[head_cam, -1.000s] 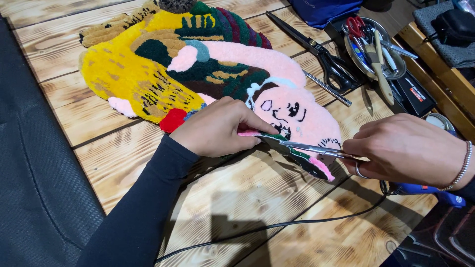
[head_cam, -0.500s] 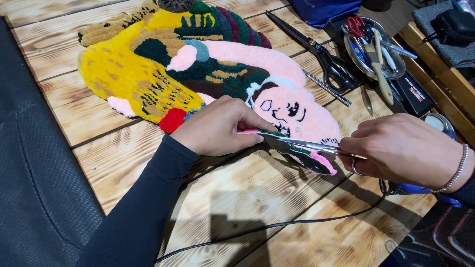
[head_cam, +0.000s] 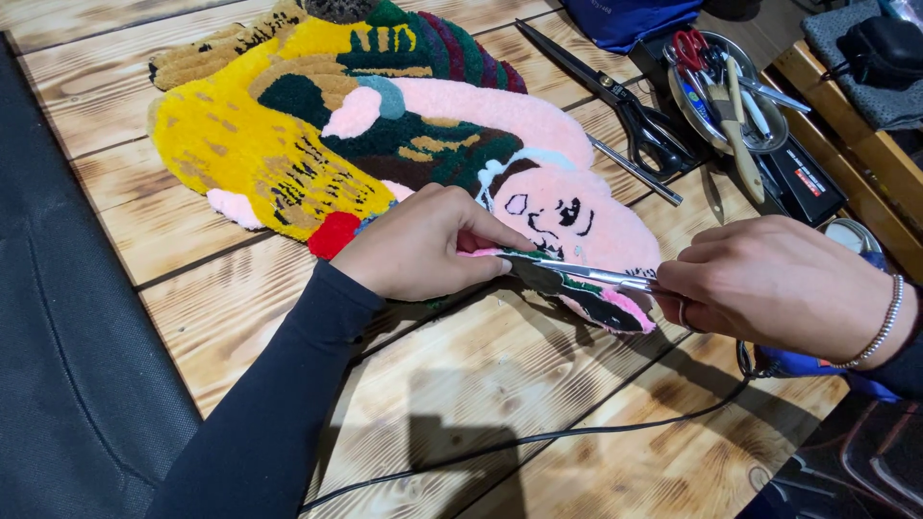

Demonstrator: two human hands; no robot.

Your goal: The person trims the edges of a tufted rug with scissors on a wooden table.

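On my wooden tabletop [head_cam: 538, 413], the big black shears [head_cam: 615, 96] are my landmark. Just right of them sits a round metal tray [head_cam: 685, 101] crowded with red-handled snips [head_cam: 688, 48] and a pale-handled brush [head_cam: 738, 120]. Below the shears lies a thin metal rod [head_cam: 635, 170]. Above them, at the far edge, is folded blue cloth [head_cam: 625, 19]. Well below the shears a black cable [head_cam: 538, 437] crosses the boards, and far to their left hangs dark fabric [head_cam: 67, 365].
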